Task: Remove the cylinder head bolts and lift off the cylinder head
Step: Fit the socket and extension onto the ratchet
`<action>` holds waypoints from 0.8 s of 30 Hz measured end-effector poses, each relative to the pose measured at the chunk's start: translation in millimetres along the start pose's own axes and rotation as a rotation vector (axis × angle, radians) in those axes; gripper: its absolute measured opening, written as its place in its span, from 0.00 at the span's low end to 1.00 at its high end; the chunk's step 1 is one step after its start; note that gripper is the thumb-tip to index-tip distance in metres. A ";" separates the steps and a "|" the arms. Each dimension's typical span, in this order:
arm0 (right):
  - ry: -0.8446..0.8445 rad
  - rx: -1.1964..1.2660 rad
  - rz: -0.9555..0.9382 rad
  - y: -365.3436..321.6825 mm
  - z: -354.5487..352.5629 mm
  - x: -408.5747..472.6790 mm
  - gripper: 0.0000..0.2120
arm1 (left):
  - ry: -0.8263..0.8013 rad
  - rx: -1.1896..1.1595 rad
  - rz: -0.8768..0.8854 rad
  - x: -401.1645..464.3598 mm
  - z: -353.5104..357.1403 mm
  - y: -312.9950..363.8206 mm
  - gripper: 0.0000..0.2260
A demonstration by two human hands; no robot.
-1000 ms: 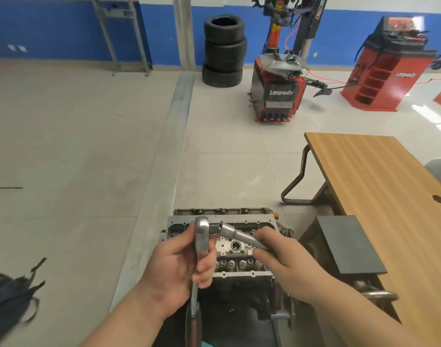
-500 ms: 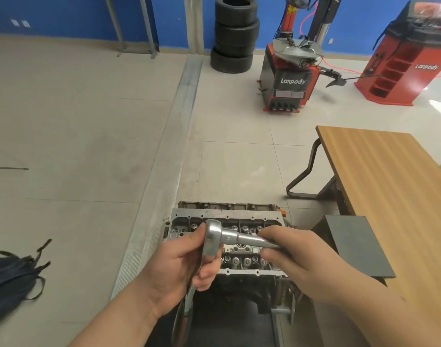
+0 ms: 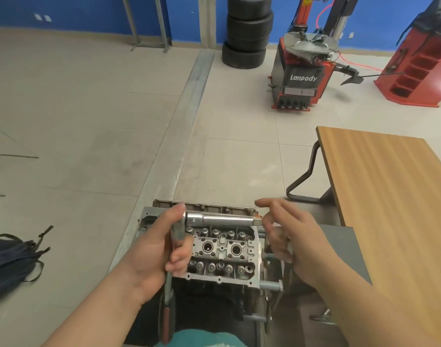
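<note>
The grey cylinder head [image 3: 222, 251] sits on the engine block on a stand just below me, with valve springs and two round bores showing. My left hand [image 3: 159, 249] grips a ratchet wrench [image 3: 178, 234] near its head, the handle running down toward me. A long silver socket extension [image 3: 222, 219] sticks out of the ratchet head to the right, held level above the cylinder head. My right hand [image 3: 287, 234] is off the extension's free end, fingers spread and loosely bent, holding nothing.
A wooden table [image 3: 389, 196] stands close on the right, a dark grey plate [image 3: 344, 249] below its edge. A dark bag [image 3: 12, 261] lies on the floor at left. Stacked tyres [image 3: 248, 33] and a red tyre changer [image 3: 304, 71] stand far back.
My right hand has let go of the extension and pulled back to the right. The extension has swung from tilted to level. My view has tipped further down.
</note>
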State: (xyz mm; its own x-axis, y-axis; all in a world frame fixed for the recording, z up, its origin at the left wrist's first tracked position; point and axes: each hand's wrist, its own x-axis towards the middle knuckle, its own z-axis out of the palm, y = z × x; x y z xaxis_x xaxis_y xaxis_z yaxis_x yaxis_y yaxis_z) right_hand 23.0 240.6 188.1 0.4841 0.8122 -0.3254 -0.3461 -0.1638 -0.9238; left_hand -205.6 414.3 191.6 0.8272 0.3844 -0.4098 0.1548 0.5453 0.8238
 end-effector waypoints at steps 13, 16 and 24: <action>-0.520 0.297 0.605 68.2 -5.0 -64.7 0.18 | 0.085 -0.177 0.016 17.3 12.2 -13.1 0.33; -0.393 0.025 0.428 38.5 -14.2 -45.0 0.12 | 0.059 -0.150 0.016 19.9 9.4 -5.8 0.35; -0.096 -0.694 -0.189 -24.3 -8.8 -16.9 0.08 | -0.071 -0.045 -0.019 19.4 -10.0 18.3 0.32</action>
State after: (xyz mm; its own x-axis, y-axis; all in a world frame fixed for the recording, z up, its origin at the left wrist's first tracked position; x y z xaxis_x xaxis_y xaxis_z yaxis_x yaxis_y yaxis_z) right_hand 30.3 225.9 214.3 0.4015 0.9022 -0.1579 0.3414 -0.3074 -0.8882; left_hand -192.1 439.2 194.8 0.8610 0.3202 -0.3951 0.1482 0.5853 0.7972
